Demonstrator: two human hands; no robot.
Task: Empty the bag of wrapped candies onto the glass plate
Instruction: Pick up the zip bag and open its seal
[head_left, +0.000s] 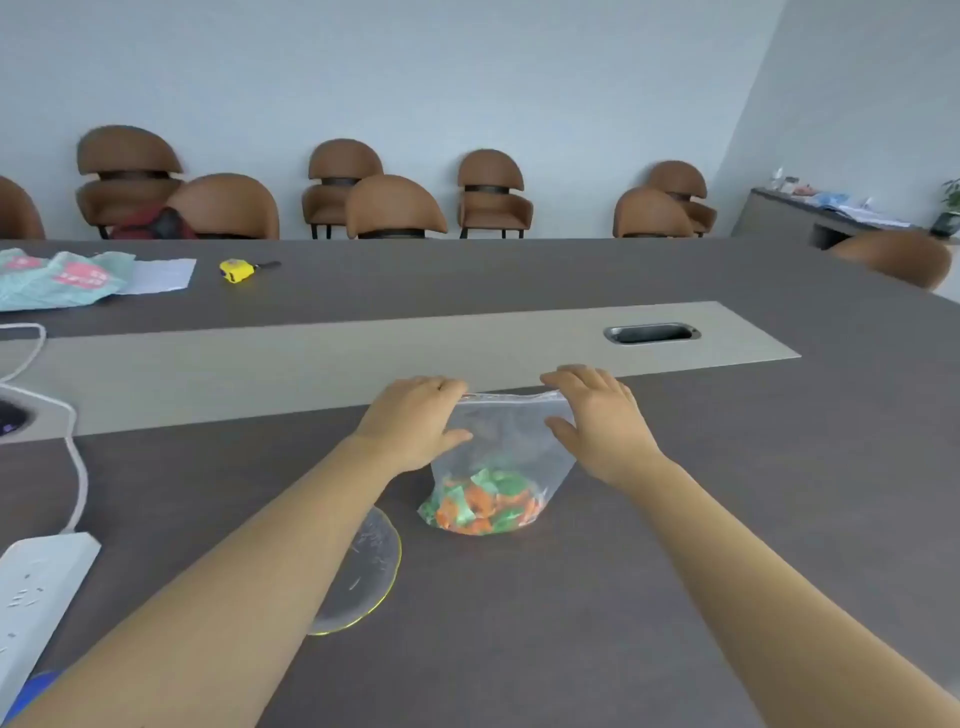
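A clear zip bag lies on the dark table, its zip edge pointing away from me. Orange and green wrapped candies are bunched in its near end. My left hand grips the bag's top left corner. At the top right corner my right hand holds the zip edge. The glass plate, clear with a yellow-green rim, rests on the table near the bag's left side, and my left forearm covers half of it.
A white power strip with its cable lies at the near left. A cable port is set in the table's lighter centre strip. Far left are a yellow tape measure, paper and a teal bag. Brown chairs line the far side.
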